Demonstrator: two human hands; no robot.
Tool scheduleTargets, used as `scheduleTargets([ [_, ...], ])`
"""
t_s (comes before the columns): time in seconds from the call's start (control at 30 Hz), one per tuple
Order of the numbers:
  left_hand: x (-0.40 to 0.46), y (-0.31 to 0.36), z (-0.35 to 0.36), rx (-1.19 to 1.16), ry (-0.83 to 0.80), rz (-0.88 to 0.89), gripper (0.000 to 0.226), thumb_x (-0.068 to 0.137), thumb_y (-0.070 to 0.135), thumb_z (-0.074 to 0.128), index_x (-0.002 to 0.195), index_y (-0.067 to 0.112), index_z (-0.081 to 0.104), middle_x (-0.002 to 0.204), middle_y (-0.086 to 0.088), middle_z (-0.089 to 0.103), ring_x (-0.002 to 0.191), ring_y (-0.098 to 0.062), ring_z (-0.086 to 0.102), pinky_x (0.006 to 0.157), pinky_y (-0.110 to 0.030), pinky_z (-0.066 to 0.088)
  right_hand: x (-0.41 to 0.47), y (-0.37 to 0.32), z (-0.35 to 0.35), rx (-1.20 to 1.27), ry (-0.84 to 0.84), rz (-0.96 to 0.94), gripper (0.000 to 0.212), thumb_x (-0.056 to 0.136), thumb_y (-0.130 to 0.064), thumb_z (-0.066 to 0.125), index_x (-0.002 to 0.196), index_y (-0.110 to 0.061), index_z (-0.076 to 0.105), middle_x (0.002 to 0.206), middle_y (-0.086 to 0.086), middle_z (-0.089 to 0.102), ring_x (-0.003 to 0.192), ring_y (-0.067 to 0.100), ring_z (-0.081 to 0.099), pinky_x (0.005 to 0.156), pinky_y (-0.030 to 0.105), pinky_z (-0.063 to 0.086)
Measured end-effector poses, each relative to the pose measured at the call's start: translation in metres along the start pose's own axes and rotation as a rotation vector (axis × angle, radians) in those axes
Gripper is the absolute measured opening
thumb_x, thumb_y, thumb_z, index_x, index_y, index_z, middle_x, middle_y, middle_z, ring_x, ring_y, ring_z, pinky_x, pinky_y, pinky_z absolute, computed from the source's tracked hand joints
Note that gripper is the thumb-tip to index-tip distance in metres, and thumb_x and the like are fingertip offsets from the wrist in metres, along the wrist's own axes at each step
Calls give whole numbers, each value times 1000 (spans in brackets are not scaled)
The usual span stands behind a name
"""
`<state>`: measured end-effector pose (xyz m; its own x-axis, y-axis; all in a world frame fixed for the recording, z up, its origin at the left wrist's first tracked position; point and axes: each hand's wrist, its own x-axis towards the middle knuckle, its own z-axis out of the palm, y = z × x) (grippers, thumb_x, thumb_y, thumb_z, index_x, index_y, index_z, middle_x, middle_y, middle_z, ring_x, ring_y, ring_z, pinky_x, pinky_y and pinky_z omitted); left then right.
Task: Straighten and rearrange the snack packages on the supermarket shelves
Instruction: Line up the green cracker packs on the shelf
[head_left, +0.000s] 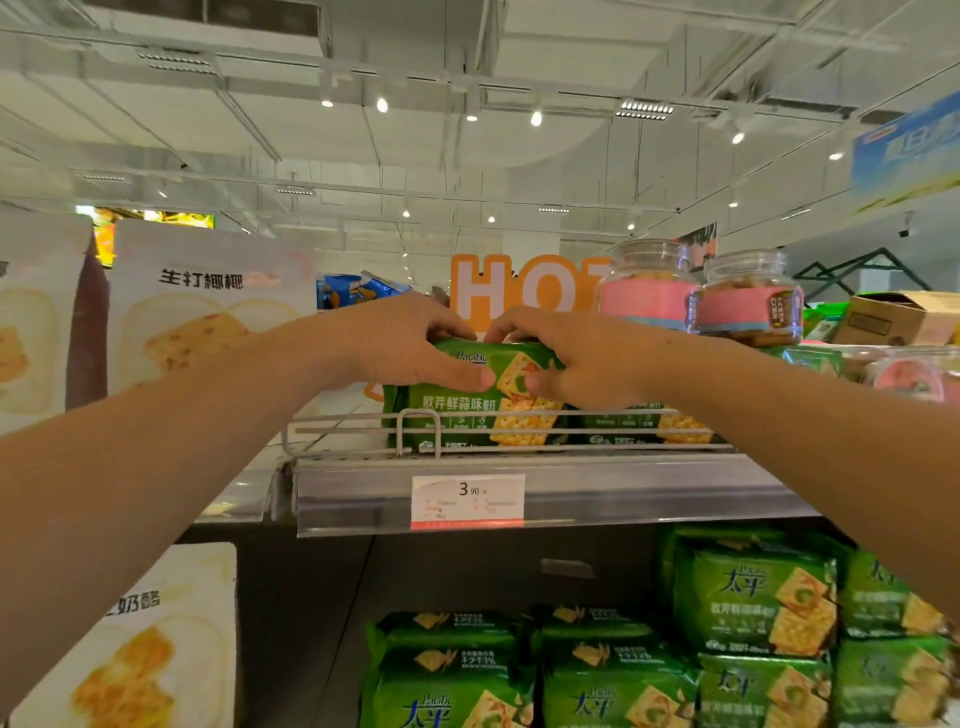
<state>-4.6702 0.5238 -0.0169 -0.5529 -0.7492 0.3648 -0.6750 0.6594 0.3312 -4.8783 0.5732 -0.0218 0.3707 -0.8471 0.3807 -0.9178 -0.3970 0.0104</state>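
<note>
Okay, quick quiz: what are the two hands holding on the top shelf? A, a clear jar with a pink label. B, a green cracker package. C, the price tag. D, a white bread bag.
B: the left hand and right hand both have their grip on the green cracker package behind the wire shelf rail.

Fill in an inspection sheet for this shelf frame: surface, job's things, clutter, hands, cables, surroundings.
Surface: top shelf with a white wire rail along its front and a 3.90 price tag on its edge.
Job's things: green cracker pack upright behind the rail, another green pack to its right; more green packs stacked on the shelf below.
Clutter: two pink-banded jars and a cardboard box at the right.
Hands: left hand and right hand both grip the top of the cracker pack, thumbs on its face.
Cables: nothing seen.
Surroundings: white snack bags at the left, orange HOT sign behind, ceiling spotlights.
</note>
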Motion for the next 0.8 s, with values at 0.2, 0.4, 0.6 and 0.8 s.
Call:
scheduleTargets([
  [0.2,6,-1,11,-55,26,69,52,72,52,77,119,35,64,97,13,70,81,-3,67,84,-32,55,-8,7,9,-68,84,-16,53,100,-33,51,145,-47,27,113,-18,49,81,-6,50,64,14,35],
  [0.4,8,4,6,48,-34,102,45,75,56,71,116,37,64,93,13,71,81,-4,67,78,-29,54,-18,9,20,-68,207,-76,54,99,-31,51,148,-42,28,139,-6,50,110,6,41,90,24,30],
  [0.6,-3,16,23,539,349,96,77,79,72,56,145,37,37,144,6,49,129,-24,47,103,-50,36,-43,11,32,-134,347,-44,56,99,-33,52,150,-28,31,155,1,34,143,20,28,113,34,23],
  [0.8,-27,34,111,560,615,457,54,87,45,56,134,18,55,146,-12,46,137,-32,38,113,-53,24,-95,32,58,-85,535,46,47,97,-20,57,142,-16,46,149,6,43,140,20,34,114,32,27],
])
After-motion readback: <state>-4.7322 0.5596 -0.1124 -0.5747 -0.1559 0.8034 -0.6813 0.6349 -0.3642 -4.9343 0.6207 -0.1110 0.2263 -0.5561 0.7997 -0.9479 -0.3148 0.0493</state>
